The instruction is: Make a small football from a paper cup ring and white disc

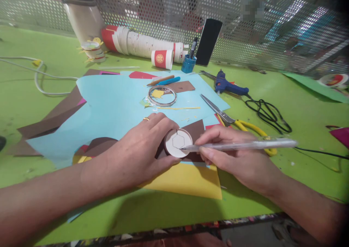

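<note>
Between thumb and fingers, my left hand grips a small round white piece, its flat face turned up. A dark hexagon outline is drawn on that face, with a short line running from its top to the rim. My right hand pinches a clear pen, whose tip touches the lower right of the hexagon. Under the hands lie brown paper and a yellow sheet, on top of light blue paper.
Yellow-handled scissors and a blue glue gun with a black cord lie to the right. Farther back are a tape ring, a paper cup, stacked cups, a blue pot and an upright phone.
</note>
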Available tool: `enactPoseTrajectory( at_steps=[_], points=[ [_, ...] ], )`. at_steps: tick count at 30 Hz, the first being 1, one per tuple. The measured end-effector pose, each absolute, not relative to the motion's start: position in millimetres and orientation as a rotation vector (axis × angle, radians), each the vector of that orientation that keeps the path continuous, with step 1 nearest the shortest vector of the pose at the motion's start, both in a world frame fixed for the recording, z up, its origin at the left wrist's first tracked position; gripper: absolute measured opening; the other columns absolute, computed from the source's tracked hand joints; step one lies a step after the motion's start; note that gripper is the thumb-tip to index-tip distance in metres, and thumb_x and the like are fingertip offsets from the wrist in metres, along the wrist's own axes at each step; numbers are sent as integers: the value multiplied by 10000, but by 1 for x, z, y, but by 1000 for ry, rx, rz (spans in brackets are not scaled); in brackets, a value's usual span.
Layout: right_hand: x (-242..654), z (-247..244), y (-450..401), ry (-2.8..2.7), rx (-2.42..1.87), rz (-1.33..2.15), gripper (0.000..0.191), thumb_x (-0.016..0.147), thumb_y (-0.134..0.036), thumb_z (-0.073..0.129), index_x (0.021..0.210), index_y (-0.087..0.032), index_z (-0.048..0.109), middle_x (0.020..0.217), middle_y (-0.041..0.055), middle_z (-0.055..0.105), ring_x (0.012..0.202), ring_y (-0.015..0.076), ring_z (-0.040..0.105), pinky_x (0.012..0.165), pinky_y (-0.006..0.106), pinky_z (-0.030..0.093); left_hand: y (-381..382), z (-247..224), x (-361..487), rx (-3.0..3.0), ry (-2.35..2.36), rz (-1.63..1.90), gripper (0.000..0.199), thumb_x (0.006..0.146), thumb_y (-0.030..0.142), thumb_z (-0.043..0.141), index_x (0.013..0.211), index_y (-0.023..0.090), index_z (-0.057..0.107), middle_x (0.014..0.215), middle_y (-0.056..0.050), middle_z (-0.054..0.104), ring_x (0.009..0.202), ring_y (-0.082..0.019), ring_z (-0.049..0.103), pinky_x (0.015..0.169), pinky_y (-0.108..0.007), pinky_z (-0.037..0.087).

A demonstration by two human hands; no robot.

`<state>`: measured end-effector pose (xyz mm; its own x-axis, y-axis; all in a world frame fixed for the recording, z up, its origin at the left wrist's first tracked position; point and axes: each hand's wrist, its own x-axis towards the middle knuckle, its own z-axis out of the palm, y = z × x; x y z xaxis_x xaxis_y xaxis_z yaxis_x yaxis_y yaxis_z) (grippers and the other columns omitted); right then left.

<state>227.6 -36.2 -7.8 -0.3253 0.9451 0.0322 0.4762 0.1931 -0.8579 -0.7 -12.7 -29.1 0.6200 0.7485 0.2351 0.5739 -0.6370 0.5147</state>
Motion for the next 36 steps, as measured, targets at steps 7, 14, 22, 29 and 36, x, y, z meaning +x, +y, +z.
enactPoseTrajectory(
  at_steps=[7, 14, 22, 29, 36],
  points=[
    [227, -9, -36, -1867, -1329, 1063, 69, 823, -191, 637, 849, -217, 695, 730, -28, 707, 623, 105, 634, 532, 189, 505, -12, -28, 0, 2442, 1056, 609, 257, 842, 244, 615, 1080, 175, 551, 1052, -88, 585, 976, -259, 544, 819, -413, 467],
    [225, -9, -35, -1879, -1349, 1049, 65, 833, -204, 629, 857, -227, 686, 738, -38, 706, 624, 98, 628, 536, 186, 509, -13, -28, 0, 2454, 1049, 615, 216, 883, 292, 593, 1055, 166, 557, 1033, -90, 587, 959, -252, 541, 807, -410, 463],
    [225, -8, -34, -1888, -1350, 1048, 63, 836, -202, 623, 857, -222, 679, 732, -32, 703, 614, 105, 631, 532, 199, 511, -13, -29, 0, 2447, 1052, 614, 205, 883, 296, 589, 1052, 185, 554, 1042, -86, 591, 965, -247, 544, 804, -401, 467],
    [226, -8, -36, -1904, -1352, 1018, 60, 839, -196, 629, 852, -226, 679, 728, -31, 694, 611, 105, 621, 533, 201, 501, -11, -29, 0, 2470, 1041, 642, 242, 867, 250, 614, 1091, 190, 546, 1046, -70, 583, 976, -235, 541, 833, -380, 460],
    [226, -7, -36, -1927, -1365, 1007, 60, 827, -205, 625, 843, -218, 681, 690, -41, 676, 576, 95, 591, 508, 193, 486, -14, -31, -2, 2455, 1045, 626, 287, 854, 252, 625, 1124, 193, 545, 1047, -69, 575, 961, -237, 544, 813, -379, 458]
  ],
)
